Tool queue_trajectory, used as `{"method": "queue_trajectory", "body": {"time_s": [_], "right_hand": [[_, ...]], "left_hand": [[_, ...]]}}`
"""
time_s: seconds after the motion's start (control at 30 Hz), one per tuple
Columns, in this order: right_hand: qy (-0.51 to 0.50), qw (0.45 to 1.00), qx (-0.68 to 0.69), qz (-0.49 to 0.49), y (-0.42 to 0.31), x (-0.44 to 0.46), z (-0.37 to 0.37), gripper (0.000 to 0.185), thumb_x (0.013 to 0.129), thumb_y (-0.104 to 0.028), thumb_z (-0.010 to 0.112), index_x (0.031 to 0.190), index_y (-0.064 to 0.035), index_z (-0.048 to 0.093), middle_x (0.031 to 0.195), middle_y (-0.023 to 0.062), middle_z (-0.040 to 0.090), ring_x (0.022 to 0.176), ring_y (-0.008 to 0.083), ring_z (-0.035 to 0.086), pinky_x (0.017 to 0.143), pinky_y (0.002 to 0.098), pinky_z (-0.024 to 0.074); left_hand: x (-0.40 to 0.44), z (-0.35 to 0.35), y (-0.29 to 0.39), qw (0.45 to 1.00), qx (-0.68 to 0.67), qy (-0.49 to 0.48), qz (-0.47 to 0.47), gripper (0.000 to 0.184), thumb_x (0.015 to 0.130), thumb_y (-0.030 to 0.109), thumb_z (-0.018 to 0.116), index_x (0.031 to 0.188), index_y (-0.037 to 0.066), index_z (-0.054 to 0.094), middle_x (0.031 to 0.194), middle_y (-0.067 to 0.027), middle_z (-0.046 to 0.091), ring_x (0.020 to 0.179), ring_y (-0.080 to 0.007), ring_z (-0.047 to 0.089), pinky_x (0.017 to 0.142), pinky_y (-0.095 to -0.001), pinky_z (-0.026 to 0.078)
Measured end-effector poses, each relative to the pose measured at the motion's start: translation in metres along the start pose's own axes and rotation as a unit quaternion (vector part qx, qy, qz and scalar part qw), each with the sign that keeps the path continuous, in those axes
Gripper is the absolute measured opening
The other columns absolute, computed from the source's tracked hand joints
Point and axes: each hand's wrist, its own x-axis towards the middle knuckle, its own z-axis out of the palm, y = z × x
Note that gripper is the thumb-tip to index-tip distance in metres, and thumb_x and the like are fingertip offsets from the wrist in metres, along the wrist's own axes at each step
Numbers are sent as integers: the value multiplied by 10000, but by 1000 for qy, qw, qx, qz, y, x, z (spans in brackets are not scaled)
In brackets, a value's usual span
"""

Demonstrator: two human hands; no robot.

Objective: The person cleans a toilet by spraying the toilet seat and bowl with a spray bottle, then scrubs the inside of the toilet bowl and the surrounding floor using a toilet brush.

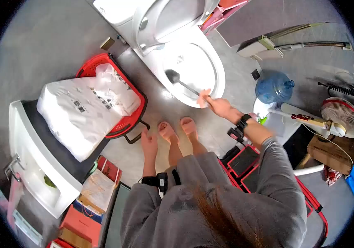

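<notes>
My right hand [218, 105] is closed around the handle of a toilet brush [188, 87], arm stretched forward over the toilet. The dark brush head [171, 76] is inside the white toilet bowl [216, 68], against its left inner side. The toilet's seat and lid [140, 29] are raised. At my fingers is a pale pink patch that I cannot make out clearly. My left hand [149, 142] hangs low with its fingers loosely extended, beside the black handle [132, 139] of a red basket [87, 66]. It seems to hold nothing.
A white plastic bag [77, 111] lies across the basket, next to the sink [40, 182]. Boxes [98, 190] are stacked at lower left. On the right are a blue water jug [274, 89], a fan [340, 118], a cardboard box [334, 151] and a red-framed folding item [245, 161].
</notes>
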Motion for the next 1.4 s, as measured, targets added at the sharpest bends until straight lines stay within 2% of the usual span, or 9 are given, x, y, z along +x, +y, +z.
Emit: {"method": "queue_trajectory", "body": {"time_s": [0.17, 0.27, 0.3, 0.4, 0.63, 0.87, 0.93, 1.2, 1.4], "right_hand": [[71, 992, 79, 75, 6, 45, -6, 357, 802, -197, 422, 1155, -202, 377, 689, 153, 579, 648, 356, 551, 590, 438, 436], [247, 934, 207, 152, 21, 65, -9, 355, 811, -241, 441, 1162, -185, 433, 830, 156, 599, 734, 339, 567, 637, 402, 446], [215, 892, 347, 196, 34, 72, -20, 366, 812, -254, 452, 1169, -181, 432, 913, 153, 588, 822, 314, 568, 685, 370, 448], [278, 899, 283, 184, 56, 78, 9, 366, 817, -271, 447, 1167, -167, 430, 961, 145, 578, 875, 301, 558, 719, 352, 444], [110, 972, 182, 103, -33, 65, -6, 360, 815, -227, 464, 1170, -180, 423, 785, 188, 577, 731, 369, 549, 644, 424, 438], [277, 926, 193, 168, 36, 60, -4, 320, 806, -216, 473, 1121, -172, 439, 753, 173, 584, 697, 358, 559, 607, 432, 442], [313, 919, 217, 98, 34, 43, 1, 343, 808, -218, 479, 1145, -173, 433, 768, 174, 586, 709, 353, 561, 610, 429, 442], [243, 945, 145, 162, -24, 38, -25, 345, 812, -258, 468, 1154, -241, 427, 633, 175, 560, 602, 365, 547, 536, 453, 424], [290, 922, 150, 206, 21, 50, -19, 347, 812, -246, 453, 1157, -228, 415, 658, 192, 562, 616, 373, 545, 543, 456, 429]], "left_hand": [[-3, 6, 3, 998, -10, -22, -56, 504, 799, 124, 517, 1225, -18, 288, 1226, -150, 352, 786, -136, 505, 660, -255, 434], [-5, 8, -6, 998, 21, -26, -45, 501, 797, 115, 521, 1220, -21, 288, 1228, -141, 339, 766, -131, 506, 639, -249, 437], [-11, 3, -4, 998, 30, -21, -53, 501, 797, 115, 521, 1220, -21, 288, 1228, -141, 339, 766, -131, 506, 639, -249, 437], [-10, 7, 9, 998, -39, -6, -38, 493, 804, 116, 522, 1218, -28, 296, 1198, -142, 387, 782, -134, 502, 661, -233, 417], [-9, 6, 1, 999, -9, -2, -43, 482, 798, 98, 509, 1218, -17, 305, 1193, -146, 389, 773, -133, 499, 646, -238, 421], [-7, 5, -28, 1000, -7, 30, 3, 507, 814, 151, 520, 1225, -14, 275, 1173, -107, 392, 733, -110, 491, 607, -234, 422], [-10, 2, -18, 1000, -11, 24, -17, 506, 813, 145, 519, 1227, -12, 273, 1170, -106, 395, 730, -111, 491, 603, -235, 422], [0, 4, -13, 998, -20, -1, -63, 480, 800, 109, 516, 1223, -1, 316, 1220, -125, 381, 825, -147, 504, 699, -239, 418], [1, 2, -5, 1000, -11, 2, -21, 521, 803, 160, 543, 1227, -3, 289, 1223, -138, 361, 877, -166, 504, 676, -254, 443]]}}
